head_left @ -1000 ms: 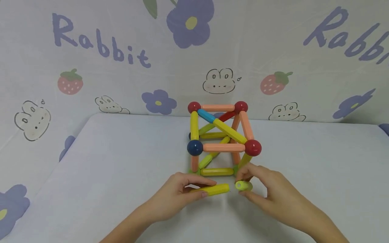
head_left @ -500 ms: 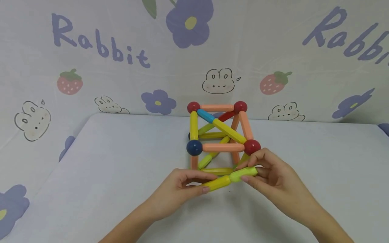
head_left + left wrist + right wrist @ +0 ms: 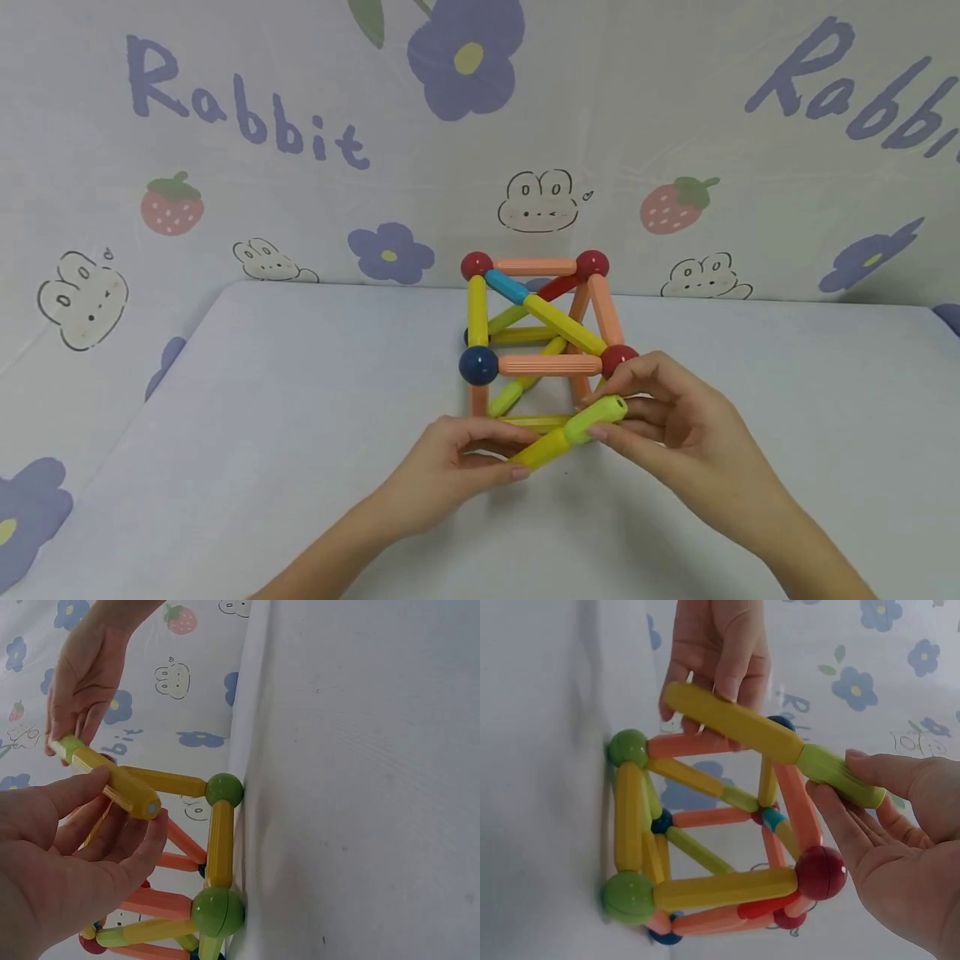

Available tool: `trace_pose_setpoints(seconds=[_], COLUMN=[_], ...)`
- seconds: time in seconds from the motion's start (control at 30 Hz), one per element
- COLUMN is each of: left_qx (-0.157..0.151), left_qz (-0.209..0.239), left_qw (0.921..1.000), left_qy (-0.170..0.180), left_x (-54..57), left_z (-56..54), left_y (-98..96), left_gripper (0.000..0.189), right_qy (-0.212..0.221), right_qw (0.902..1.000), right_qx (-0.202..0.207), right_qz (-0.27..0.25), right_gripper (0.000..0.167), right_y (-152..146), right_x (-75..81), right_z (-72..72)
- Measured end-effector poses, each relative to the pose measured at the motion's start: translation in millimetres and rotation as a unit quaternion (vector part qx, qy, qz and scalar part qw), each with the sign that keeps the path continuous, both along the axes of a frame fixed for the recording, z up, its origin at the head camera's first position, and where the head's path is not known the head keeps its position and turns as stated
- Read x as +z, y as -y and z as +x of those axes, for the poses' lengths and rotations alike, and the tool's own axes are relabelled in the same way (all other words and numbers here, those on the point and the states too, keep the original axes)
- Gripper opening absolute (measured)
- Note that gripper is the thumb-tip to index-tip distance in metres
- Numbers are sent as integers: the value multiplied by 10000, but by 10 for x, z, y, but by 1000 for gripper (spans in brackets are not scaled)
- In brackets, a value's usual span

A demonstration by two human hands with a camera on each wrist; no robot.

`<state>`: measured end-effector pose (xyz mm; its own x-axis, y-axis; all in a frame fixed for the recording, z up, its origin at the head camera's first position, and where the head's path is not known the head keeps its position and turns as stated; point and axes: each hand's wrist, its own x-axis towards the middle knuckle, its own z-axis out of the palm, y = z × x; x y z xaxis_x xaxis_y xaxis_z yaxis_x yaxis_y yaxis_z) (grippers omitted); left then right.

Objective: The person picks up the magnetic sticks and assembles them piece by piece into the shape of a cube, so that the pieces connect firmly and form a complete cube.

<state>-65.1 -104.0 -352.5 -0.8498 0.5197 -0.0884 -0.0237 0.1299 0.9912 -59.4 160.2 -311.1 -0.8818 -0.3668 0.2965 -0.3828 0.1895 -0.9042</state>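
Observation:
Between the two hands a yellow magnetic stick [image 3: 542, 451] and a shorter lime-green stick [image 3: 596, 418] meet end to end, slanting up to the right. My left hand [image 3: 442, 467] pinches the yellow stick between thumb and fingers. The lime-green stick is pinched by my right hand [image 3: 678, 429]. Both sticks are held up in front of a cube frame [image 3: 551, 365] of magnetic sticks and balls. In the right wrist view the joined yellow stick [image 3: 735, 722] and green stick [image 3: 840, 776] are plain, close beside the frame's red ball [image 3: 821, 872]. The hands partly hide the frame's lower front.
The cube frame stands on a white-covered table [image 3: 322, 375], with red and dark blue balls [image 3: 478, 365] at its upper corners and green balls [image 3: 217, 911] at the lower ones. Diagonal sticks cross its faces. A printed cloth [image 3: 300, 208] hangs behind.
The two sticks were apart a second ago and now touch end to end. My right hand has risen, tilting the joined sticks upward at the right. The frame has stayed put.

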Motion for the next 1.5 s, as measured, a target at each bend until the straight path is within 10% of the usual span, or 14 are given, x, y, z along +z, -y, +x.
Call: trace_pose_setpoints(seconds=[0.43, 0.7, 0.97, 1.5], left_qx=[216, 661, 1834, 2053], left_qz=[-115, -422, -196, -515], left_qw=[9996, 9910, 9653, 9637], left_qy=[-159, -1084, -1848, -1629], left_x=[34, 404, 725, 514], left_z=[-26, 10, -86, -287], left_y=[-73, 133, 351, 402], left_gripper=[33, 26, 25, 26], right_qy=[-536, -1202, -1747, -1869], right_qw=[9966, 9890, 9760, 9719], right_qx=[-607, -759, -812, -396], right_qz=[150, 407, 1015, 1373], right_gripper=[41, 41, 41, 43], right_y=[171, 248, 282, 322], right_x=[151, 202, 116, -30], right_z=[-15, -44, -87, -120])
